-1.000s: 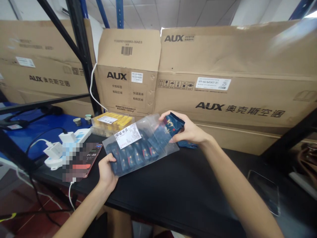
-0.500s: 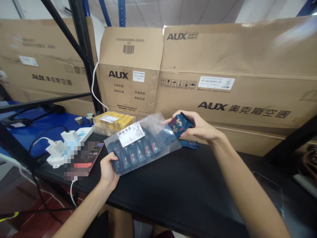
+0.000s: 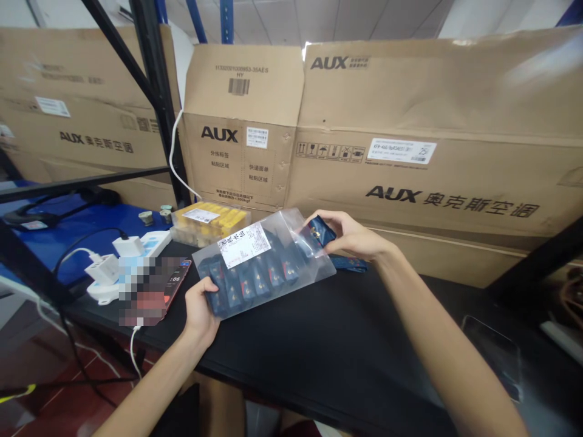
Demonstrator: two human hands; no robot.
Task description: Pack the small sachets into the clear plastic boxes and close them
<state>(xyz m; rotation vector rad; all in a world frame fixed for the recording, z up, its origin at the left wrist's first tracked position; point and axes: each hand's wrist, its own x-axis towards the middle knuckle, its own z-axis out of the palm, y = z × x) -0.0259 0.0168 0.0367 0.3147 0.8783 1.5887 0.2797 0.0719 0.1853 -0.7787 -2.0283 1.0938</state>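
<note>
Over the edge of a black table, the person's 2 bare forearms reach forward and inward. The left hand clamps the lower end of a clear plastic bag, which holds a row of dark blue packets and carries a white label. The bag's long axis slants from lower left to upper right, with its mouth pointing upper right. There, the right hand pinches a separate dark blue packet, fingers closed on it. Another blue packet lies on the table just behind the bag. To the left sit a blurred phone, a white power strip and a tray of yellow packs. AUX cardboard boxes stand beyond.
</note>
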